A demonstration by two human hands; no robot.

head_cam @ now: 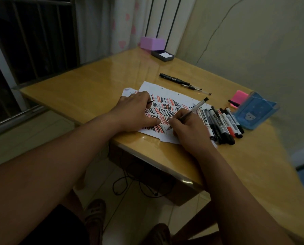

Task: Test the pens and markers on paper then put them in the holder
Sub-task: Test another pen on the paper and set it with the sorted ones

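Here, bare desk (pixel 94 80) stretches left of the paper (pixel 165 91). The left hand (pixel 137 112) rests on the sheet; I cannot tell whether its grip holds the thin black piece (pixel 150 102). The right hand (pixel 186 128) grips a clear pen (pixel 193 107), tip on paper near the desk's front edge. Markers (pixel 223 124) and the blue holder (pixel 253 112) lie rightward.

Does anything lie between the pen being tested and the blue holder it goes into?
Yes. The row of markers lies on the table between the pen in the right hand and the blue holder; lifting the pen over them should clear it.
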